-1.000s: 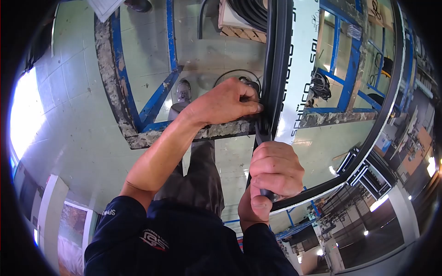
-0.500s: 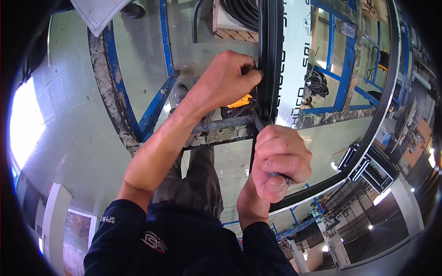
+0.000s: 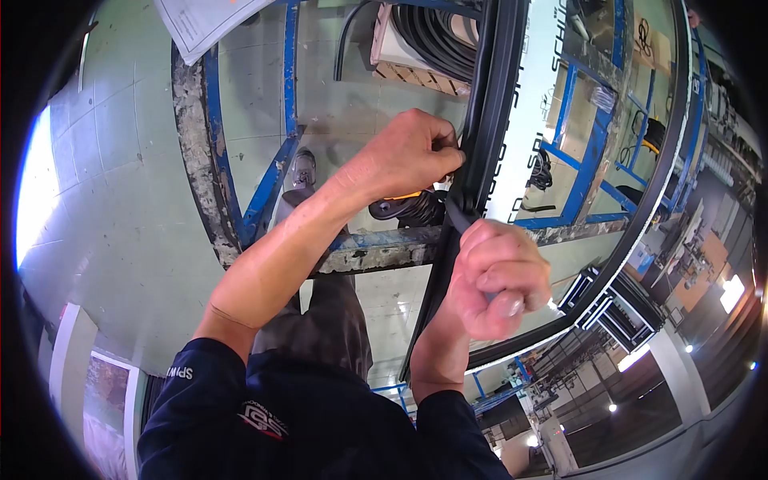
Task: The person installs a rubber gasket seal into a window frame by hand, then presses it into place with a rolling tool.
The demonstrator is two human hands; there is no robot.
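A window frame of black profile (image 3: 494, 120) runs from the top down past my hands, with a white printed film strip (image 3: 544, 72) along it. My left hand (image 3: 416, 156) is closed, fingers curled and thumb against the profile's left edge; what it pinches, if anything, is hidden. Lower down, my right hand (image 3: 500, 280) is a closed fist around a black rubber seal strip (image 3: 459, 214). The strip bends away from the profile into the fist. Most of the gripped part is hidden by the fingers.
A blue metal stand (image 3: 268, 188) with a worn padded bar (image 3: 376, 254) supports the frame. A box with coiled black rubber (image 3: 424, 40) lies beyond it. A dark bundle with yellow (image 3: 404, 210) is below my left hand. A paper sheet (image 3: 210, 24) shows at top left.
The view has shifted slightly, and more of the coil box shows. My right fist has turned a little and pulled the strip farther out from the profile. My left hand stays at the profile edge.
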